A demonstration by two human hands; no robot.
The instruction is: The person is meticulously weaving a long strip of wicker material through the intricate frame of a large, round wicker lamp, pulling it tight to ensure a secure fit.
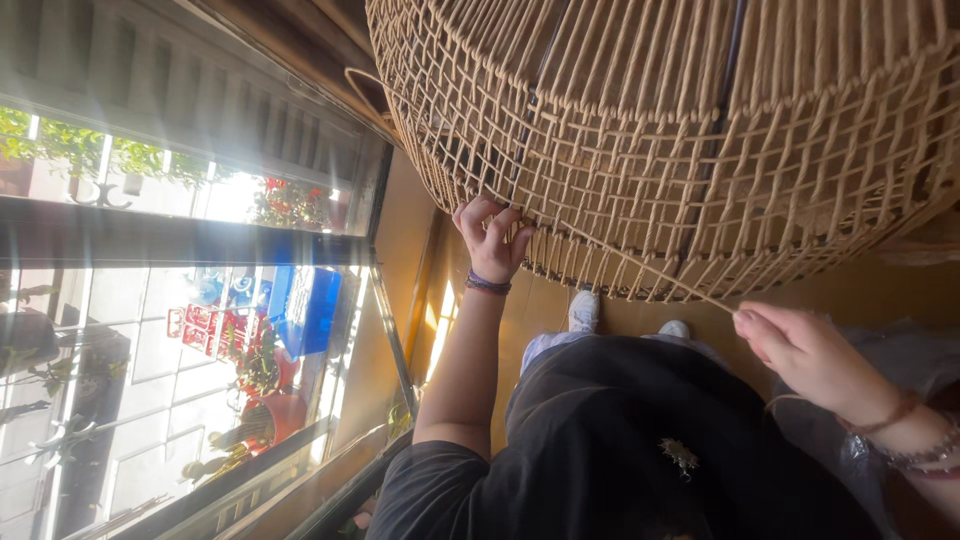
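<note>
A large woven wicker frame [700,130] of tan cord fills the top of the head view. My left hand [490,235] grips the lower edge of the weave, fingers curled into the mesh; a dark bracelet sits on that wrist. My right hand [805,355] is at the right, pinching a taut tan cord [660,272] that runs up-left to the edge of the weave. Bracelets circle the right wrist.
A glass door or window [200,330] stands at the left, with plants, a blue sign and red objects outside. My dark shirt [620,440] and white shoes [585,310] show below on a brown floor [470,330]. Clear plastic wrap [900,350] lies at the right.
</note>
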